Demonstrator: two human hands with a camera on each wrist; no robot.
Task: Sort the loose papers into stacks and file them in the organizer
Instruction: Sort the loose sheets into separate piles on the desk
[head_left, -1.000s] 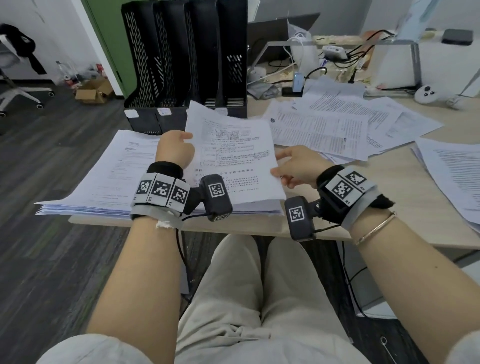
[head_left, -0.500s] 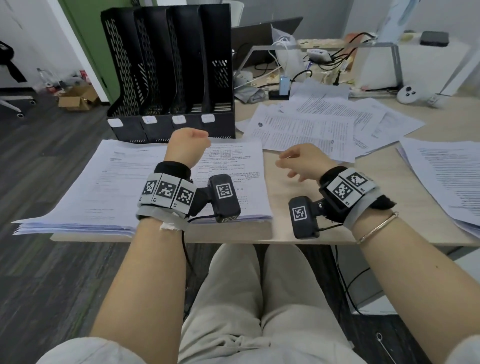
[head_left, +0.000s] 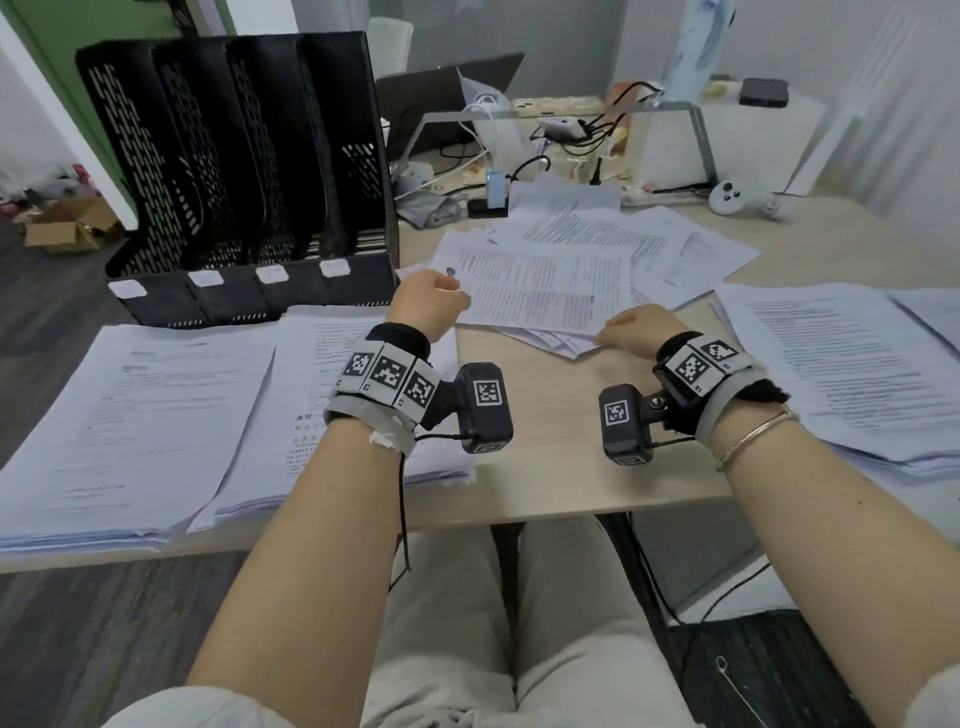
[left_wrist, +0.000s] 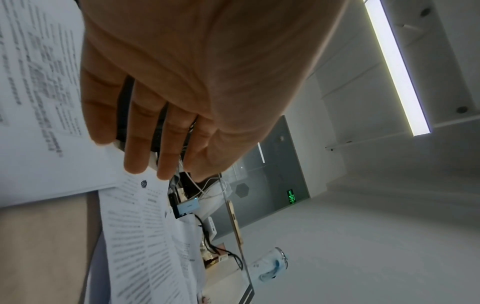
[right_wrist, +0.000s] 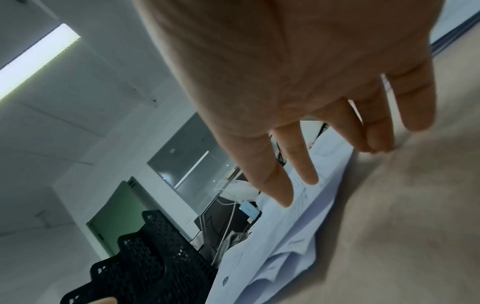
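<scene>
floor (head_left: 78, 623): dark wood | door (right_wrist: 114, 216): green | ceiling light (left_wrist: 397, 67): on

The organizer (head_left: 249, 176) is black with perforated slot patterns in its dividers and white labels (head_left: 271, 274) on its front. The loose papers (head_left: 545, 291) are white with dense dark printed text. The stacks (head_left: 145, 415) are white with dark print. The tabletop (head_left: 561, 467) is light beige wood-tone. The wrist bands (head_left: 387, 375) carry black-and-white square marker patterns. The door (right_wrist: 116, 218) is green. The trousers (head_left: 493, 649) are off-white. The floor (head_left: 62, 649) is dark grey wood-grain.
</scene>
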